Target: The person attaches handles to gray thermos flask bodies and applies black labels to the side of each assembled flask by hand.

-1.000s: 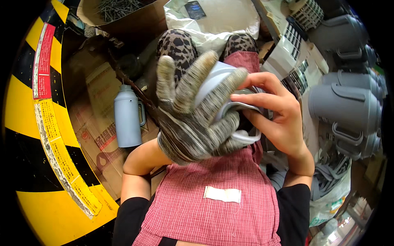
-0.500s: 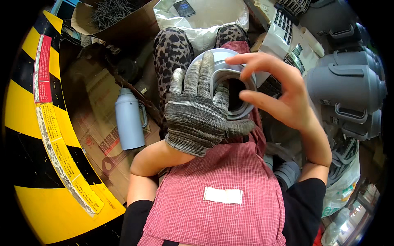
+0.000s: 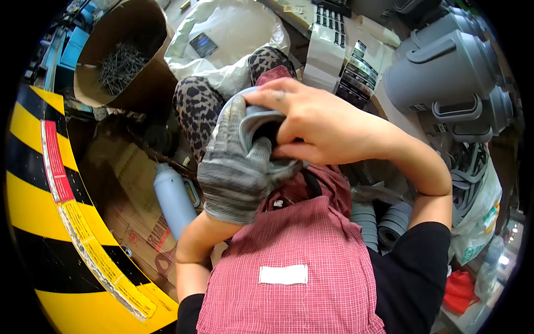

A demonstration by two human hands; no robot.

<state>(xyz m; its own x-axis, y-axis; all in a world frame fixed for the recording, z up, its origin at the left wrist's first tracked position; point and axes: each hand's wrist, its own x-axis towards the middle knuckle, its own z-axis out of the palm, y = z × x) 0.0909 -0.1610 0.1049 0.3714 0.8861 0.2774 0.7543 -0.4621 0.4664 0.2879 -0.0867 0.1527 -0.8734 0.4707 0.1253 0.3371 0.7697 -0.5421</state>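
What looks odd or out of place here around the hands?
Only the left hand wears a grey knit glove; the right hand is bare, fingers inside the grey plastic part both hold. A pale blue bottle lies on cardboard.

Left hand [image 3: 236, 167] in grey knit glove, wrapped around grey plastic part [image 3: 261, 125]. Bare right hand [image 3: 320, 125] at 3 o'clock of it, fingers over the part's opening. Grey bottle [image 3: 173, 200] at 8 o'clock. Box of nails [image 3: 119, 64] at 11 o'clock.
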